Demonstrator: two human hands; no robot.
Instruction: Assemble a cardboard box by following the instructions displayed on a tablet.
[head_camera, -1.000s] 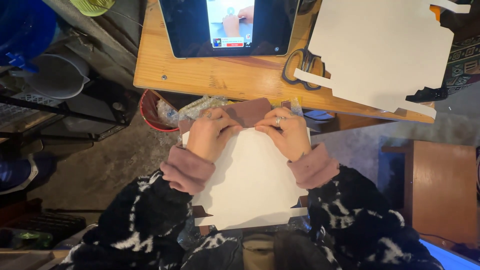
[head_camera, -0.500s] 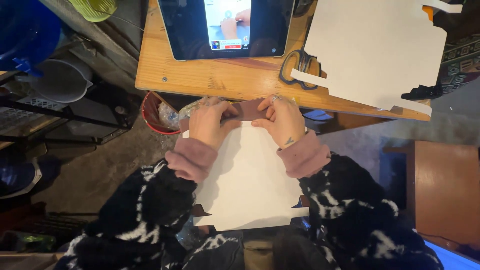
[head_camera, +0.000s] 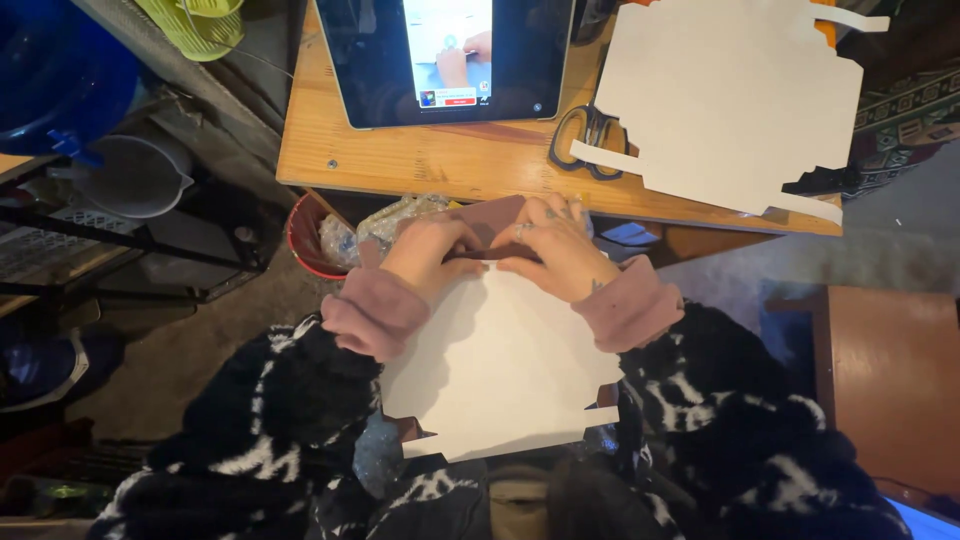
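A white cut-out card sheet (head_camera: 500, 370) lies on my lap, notched along its near edge. Its far edge is folded up into a brown flap (head_camera: 492, 216). My left hand (head_camera: 428, 255) presses on the flap's left part, fingers curled over the fold. My right hand (head_camera: 552, 252), with a ring on one finger, presses the right part of the same fold. Both hands touch each other near the middle of the sheet's far edge.
A wooden table (head_camera: 440, 160) ahead carries a tablet (head_camera: 450, 55) showing a video, black-handled scissors (head_camera: 590, 135) and a second large white card cut-out (head_camera: 730, 100). A red bin (head_camera: 310, 240) with plastic wrap stands below the table. A grey bucket (head_camera: 135, 175) sits at left.
Both hands have slid closer together along the folded far edge of the sheet, and the brown flap now stands up more between them.
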